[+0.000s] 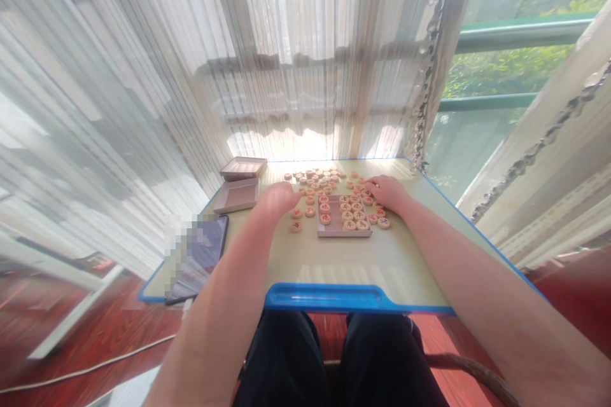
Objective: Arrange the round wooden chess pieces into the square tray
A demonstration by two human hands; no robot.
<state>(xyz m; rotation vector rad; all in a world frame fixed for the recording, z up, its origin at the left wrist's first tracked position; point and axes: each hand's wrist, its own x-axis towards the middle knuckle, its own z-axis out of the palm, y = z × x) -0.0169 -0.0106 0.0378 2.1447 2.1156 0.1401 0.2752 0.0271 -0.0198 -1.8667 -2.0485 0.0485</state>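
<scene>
Round wooden Chinese chess pieces (315,186) with red or black characters lie scattered across the far middle of the table. A shallow box (344,234) stands in front of them; pieces fill two columns on its right side, and a column of red-marked ones (324,208) lines its left. My left hand (282,197) is low at the left edge of the scattered pieces, its fingertips mostly hidden behind the hand. Right of the box, my right hand (387,193) has its fingers curled together at the loose pieces; what lies between the fingertips is too small to make out.
Two open shallow trays, one grey (237,196) and one brownish (243,166), sit at the table's far left. A dark tablet (203,254) lies at the left edge. The table (305,261) has a blue rim and front handle (327,297). Sheer curtains (305,95) hang behind.
</scene>
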